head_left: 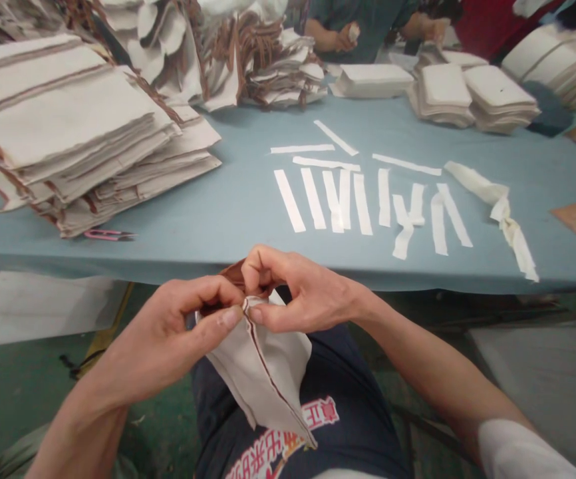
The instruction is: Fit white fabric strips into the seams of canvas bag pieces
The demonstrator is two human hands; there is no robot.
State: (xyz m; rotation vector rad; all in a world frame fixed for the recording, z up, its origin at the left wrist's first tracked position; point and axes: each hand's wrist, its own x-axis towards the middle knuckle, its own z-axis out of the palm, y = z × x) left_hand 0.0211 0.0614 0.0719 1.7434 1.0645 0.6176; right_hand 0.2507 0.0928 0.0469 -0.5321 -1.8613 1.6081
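Note:
A white fabric piece (268, 359) with a dark brown seam hangs over my lap, in front of the table's near edge. My left hand (201, 319) pinches its top edge between thumb and fingers. Right beside it, my right hand (288, 286) grips the same edge, its thumb on the seam close to my left thumb. A bit of brown material (233, 271) shows behind the fingers. The lower part of the fabric hangs down in folds to a point over the printed dark clothing.
On the blue table (238, 199), stacked white fabric pieces (68, 120) stand left, near pink snips (110, 235). Several white strips (312, 198) lie mid-table, with a twisted strip (507, 219) to their right. More stacks (442, 90) stand farther back, near another person's hands (345, 38).

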